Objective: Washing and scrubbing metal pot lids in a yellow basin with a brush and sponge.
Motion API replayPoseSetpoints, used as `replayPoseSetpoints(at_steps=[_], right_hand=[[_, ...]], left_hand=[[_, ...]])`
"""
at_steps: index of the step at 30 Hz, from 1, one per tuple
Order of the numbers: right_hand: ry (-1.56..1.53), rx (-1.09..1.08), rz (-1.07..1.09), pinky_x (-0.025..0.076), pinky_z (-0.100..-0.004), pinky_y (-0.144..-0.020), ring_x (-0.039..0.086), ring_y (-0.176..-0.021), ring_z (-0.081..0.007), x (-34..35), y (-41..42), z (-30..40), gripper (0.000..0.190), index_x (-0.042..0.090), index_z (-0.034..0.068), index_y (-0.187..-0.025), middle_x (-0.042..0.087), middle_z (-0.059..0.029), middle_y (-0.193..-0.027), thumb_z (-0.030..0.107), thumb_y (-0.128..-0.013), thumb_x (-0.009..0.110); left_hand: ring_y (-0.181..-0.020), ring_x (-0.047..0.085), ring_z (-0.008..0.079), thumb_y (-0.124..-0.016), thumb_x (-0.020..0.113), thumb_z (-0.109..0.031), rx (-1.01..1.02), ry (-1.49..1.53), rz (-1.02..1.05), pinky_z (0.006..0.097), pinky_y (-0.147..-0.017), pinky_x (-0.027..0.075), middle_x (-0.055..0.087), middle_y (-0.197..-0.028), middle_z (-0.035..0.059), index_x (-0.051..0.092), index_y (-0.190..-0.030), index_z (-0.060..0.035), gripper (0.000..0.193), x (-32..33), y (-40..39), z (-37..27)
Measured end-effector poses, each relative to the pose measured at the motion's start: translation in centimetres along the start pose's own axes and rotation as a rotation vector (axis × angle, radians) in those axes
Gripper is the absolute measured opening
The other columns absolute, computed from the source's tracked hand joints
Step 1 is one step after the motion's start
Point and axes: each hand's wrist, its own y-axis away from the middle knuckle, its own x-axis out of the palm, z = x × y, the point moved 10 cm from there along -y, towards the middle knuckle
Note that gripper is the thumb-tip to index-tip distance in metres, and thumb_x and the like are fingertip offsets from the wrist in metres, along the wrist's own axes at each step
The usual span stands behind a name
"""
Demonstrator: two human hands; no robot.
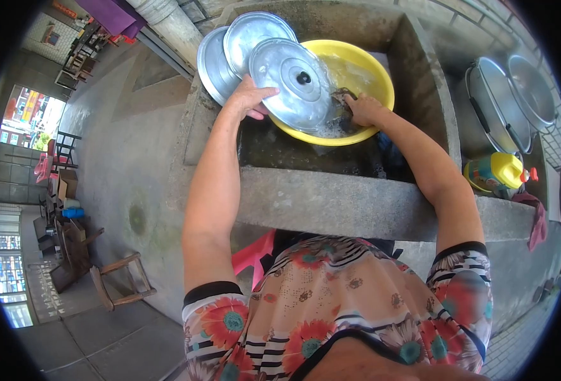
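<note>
My left hand grips the left edge of a round aluminium pot lid with a black knob. The lid is tilted over a yellow plastic basin of water, its lower right part wet. Inside the basin, my right hand holds a dark scrubbing pad beside the lid's right edge. Whether the pad touches the lid I cannot tell. Two more aluminium lids, an upper one and a left one, lean together at the sink's left wall, partly covered by the held lid.
The basin stands in a concrete sink with wet, dark inner surfaces. On the right ledge are aluminium pots, a yellow detergent jug and a reddish cloth over the edge. A wooden stool frame is on the floor at left.
</note>
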Motion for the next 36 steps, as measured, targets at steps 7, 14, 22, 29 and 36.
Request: replayPoseSetpoints(at_steps=[7,14,22,29,36], right_hand=[[0.01,-0.03,-0.001,0.043,-0.0442,-0.098,0.053,-0.117,-0.0408,-0.6,0.5,0.8,0.057,0.038,0.01,-0.135,0.052,-0.0278,-0.123,0.019,-0.083,0.058],[-0.214,-0.125,-0.116,0.04,-0.0436,-0.099,0.051,-0.113,-0.0418,-1.7,0.8,3.9,0.081,0.024,0.015,-0.147,0.047,-0.0271,-0.123,0.026,-0.08,0.067],[-0.355,-0.485,-0.301,0.04,-0.0458,-0.097,0.049,-0.108,-0.0421,-5.0,4.2,11.1,0.084,0.017,0.014,-0.148,0.043,-0.0253,-0.117,0.026,-0.083,0.068],[-0.219,-0.205,-0.067,0.04,-0.0453,-0.1,0.049,-0.116,-0.0442,-0.9,0.6,4.4,0.082,0.019,0.011,-0.148,0.043,-0.03,-0.127,0.028,-0.083,0.066],[-0.13,0.056,0.033,0.042,-0.0456,-0.099,0.051,-0.116,-0.0457,-0.3,-1.1,-0.7,0.079,0.029,0.01,-0.142,0.047,-0.0327,-0.127,0.029,-0.077,0.07]], left_hand=[[-0.074,0.068,0.0247,-0.074,0.071,-0.009,-0.014,0.14,0.206,0.0357,-0.058,0.058,0.065,-0.098,0.0166,0.047,-0.123,0.0002,0.055,1.2,-0.5,1.2],[-0.094,0.062,0.0209,-0.078,0.069,-0.01,0.306,0.398,-0.59,0.0367,-0.073,0.053,0.061,-0.107,0.0163,0.038,-0.131,0.0006,0.063,-6.8,-0.4,0.1],[-0.089,0.064,0.0221,-0.084,0.065,-0.01,0.185,0.301,-0.095,0.0359,-0.068,0.056,0.062,-0.106,0.0156,0.042,-0.127,0.0008,0.05,-1.0,-1.2,-0.5],[-0.083,0.066,0.023,-0.085,0.065,-0.023,0.17,0.209,-0.059,0.0364,-0.066,0.056,0.062,-0.108,0.016,0.045,-0.126,0.0006,0.051,-0.9,-0.7,-1.1],[-0.083,0.068,0.0245,-0.077,0.072,-0.04,-0.102,-0.089,0.261,0.0346,-0.062,0.057,0.064,-0.108,0.0177,0.051,-0.124,0.0001,0.066,1.0,1.4,0.7]])
